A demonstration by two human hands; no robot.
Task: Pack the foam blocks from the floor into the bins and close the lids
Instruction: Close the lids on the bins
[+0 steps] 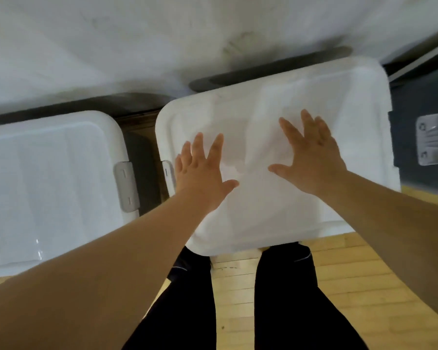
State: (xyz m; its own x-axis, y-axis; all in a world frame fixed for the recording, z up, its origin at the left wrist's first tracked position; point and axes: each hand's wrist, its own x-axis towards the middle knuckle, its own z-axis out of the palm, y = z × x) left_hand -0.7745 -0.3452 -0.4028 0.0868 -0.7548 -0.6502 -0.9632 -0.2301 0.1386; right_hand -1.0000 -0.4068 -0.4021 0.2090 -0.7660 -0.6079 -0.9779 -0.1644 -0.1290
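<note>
A white lid (258, 102) covers the bin right in front of me on the wooden floor. My left hand (200, 173) lies flat on the lid's left half with its fingers spread. My right hand (311, 157) lies flat on the right half, fingers spread too. A grey latch (168, 174) shows at the lid's left edge beside my left hand. A second bin with a white lid (48, 178) on it stands to the left, with a grey latch (127, 188) on its right side. No foam blocks are in view.
A white wall (162, 34) runs behind both bins. A dark grey container (412, 157) with a grey latch (433, 140) stands at the right. A narrow gap separates the two white bins. My legs in black trousers (283, 299) stand on the wooden floor (364, 274) below the bin.
</note>
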